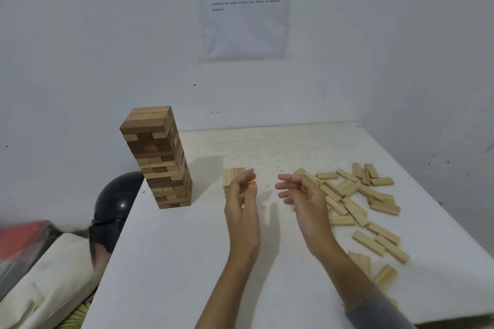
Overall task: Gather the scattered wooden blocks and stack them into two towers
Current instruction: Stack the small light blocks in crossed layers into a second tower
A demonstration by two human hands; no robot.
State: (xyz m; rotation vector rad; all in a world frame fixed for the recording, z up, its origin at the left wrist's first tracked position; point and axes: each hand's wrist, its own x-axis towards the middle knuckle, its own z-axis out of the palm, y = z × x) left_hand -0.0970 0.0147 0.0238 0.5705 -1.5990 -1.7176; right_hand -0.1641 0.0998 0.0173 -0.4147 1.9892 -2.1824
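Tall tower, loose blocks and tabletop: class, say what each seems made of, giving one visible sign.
Tall tower: seemingly bare matte wood, with mixed pale and dark brown blocks and no shine. Loose blocks: likely the same wood, all pale, no gloss. Tabletop: white, matte, perhaps painted or laminated board; speckled marks near the far edge, material uncertain.

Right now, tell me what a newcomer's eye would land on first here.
The tall tower of brown and pale wooden blocks at the white table's left edge draws the eye first. Next, loose pale blocks sprawl across the right side. Between them the left grip and right grip, bare hands with loose fingers, hover by a low stack.
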